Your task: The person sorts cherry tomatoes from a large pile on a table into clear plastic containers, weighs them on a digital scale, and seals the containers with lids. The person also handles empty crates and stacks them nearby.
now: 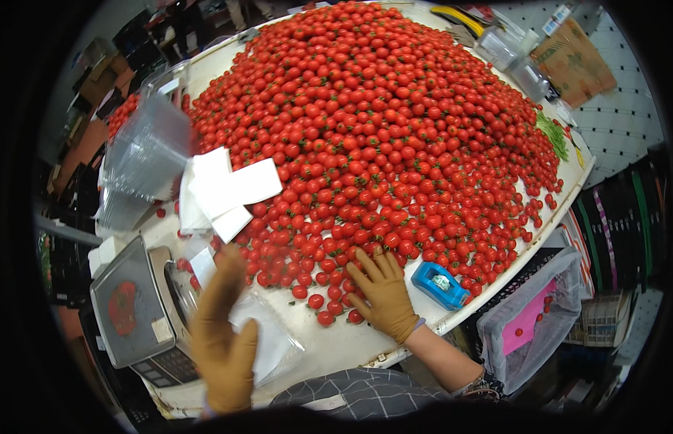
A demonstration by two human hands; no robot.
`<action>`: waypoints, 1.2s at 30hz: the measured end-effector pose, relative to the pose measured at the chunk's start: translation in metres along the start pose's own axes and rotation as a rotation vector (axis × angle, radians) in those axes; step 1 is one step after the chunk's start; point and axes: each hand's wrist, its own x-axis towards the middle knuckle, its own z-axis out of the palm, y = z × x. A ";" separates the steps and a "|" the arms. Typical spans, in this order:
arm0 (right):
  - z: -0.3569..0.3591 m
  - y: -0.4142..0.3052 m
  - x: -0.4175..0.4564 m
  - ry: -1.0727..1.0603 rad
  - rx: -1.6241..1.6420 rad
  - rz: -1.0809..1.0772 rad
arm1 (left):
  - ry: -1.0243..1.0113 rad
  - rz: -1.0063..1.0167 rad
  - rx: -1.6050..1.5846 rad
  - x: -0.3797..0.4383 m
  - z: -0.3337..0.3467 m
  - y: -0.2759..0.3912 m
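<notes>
A large heap of red cherry tomatoes [369,125] covers most of a white table [336,347]. My right hand [384,295], in a tan glove, rests with spread fingers on the heap's near edge, fingertips against tomatoes. My left hand [225,331], gloved alike and slightly blurred, is raised over the near left part of the table, thumb apart from the fingers, with nothing seen in it. Beneath and beside it lies a clear plastic bag with white sheets [269,339]. A blue tape dispenser [440,286] sits just right of my right hand. White paper pieces [222,187] lie against the tomatoes.
A scale with a metal plate [130,309] stands at the left, below stacked clear plastic containers [147,146]. At the right, a lined crate [531,325] holds pink paper and several tomatoes. Green stems [553,135] lie by the right edge; a cardboard box [575,62] is beyond.
</notes>
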 end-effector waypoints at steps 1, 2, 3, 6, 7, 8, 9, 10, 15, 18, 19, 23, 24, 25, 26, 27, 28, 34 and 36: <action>-0.001 -0.003 0.000 -0.004 0.051 -0.024 | -0.037 -0.213 -0.085 -0.017 0.006 -0.007; -0.003 -0.005 0.000 -0.007 0.101 -0.040 | -0.115 -0.351 -0.142 -0.033 0.010 -0.021; -0.005 -0.002 0.001 0.057 0.100 -0.013 | -0.198 -0.490 -0.200 -0.047 0.014 -0.036; -0.015 0.012 0.013 0.212 0.073 0.100 | -0.276 -0.940 -0.520 -0.066 0.025 -0.061; -0.016 0.016 0.017 0.185 0.021 0.105 | -0.256 -1.048 -0.566 -0.066 0.029 -0.063; -0.015 0.020 0.020 0.157 -0.030 0.107 | -0.232 -1.155 -0.612 -0.064 0.035 -0.063; -0.016 0.023 0.024 0.137 -0.084 0.108 | -0.211 -1.255 -0.655 -0.060 0.040 -0.063; -0.013 0.019 0.023 0.125 -0.059 0.089 | -0.215 -1.287 -0.695 -0.066 0.041 -0.073; -0.018 0.025 0.025 0.321 0.207 0.106 | -0.205 -1.364 -0.794 -0.079 0.038 -0.086; -0.015 0.033 0.042 0.326 0.031 0.143 | -0.154 -1.356 -0.820 -0.076 0.041 -0.085; -0.008 0.035 0.044 0.302 -0.027 0.145 | -0.165 -1.332 -0.841 -0.072 0.046 -0.088; 0.014 0.003 0.038 0.274 0.059 0.123 | -0.197 -1.250 -1.000 -0.052 0.068 -0.111; 0.013 -0.005 0.036 0.285 0.101 0.108 | -0.173 -1.271 -0.968 -0.048 0.076 -0.124; 0.012 -0.011 0.032 0.241 0.206 0.116 | -0.190 -1.268 -0.988 -0.040 0.080 -0.130; 0.013 -0.018 0.027 0.198 0.309 0.123 | -0.209 -1.264 -1.008 -0.033 0.083 -0.133; 0.015 -0.023 0.021 0.156 0.411 0.137 | -0.234 -1.265 -1.026 -0.027 0.087 -0.135; 0.023 -0.031 0.015 0.253 0.449 0.111 | -0.230 -1.207 -0.999 -0.026 0.091 -0.134; -0.004 -0.083 0.001 0.385 0.393 -0.170 | -0.286 -0.874 -1.208 -0.058 0.088 -0.195; -0.005 -0.082 -0.004 0.181 0.544 -0.194 | -0.574 -0.704 -1.603 -0.049 0.086 -0.175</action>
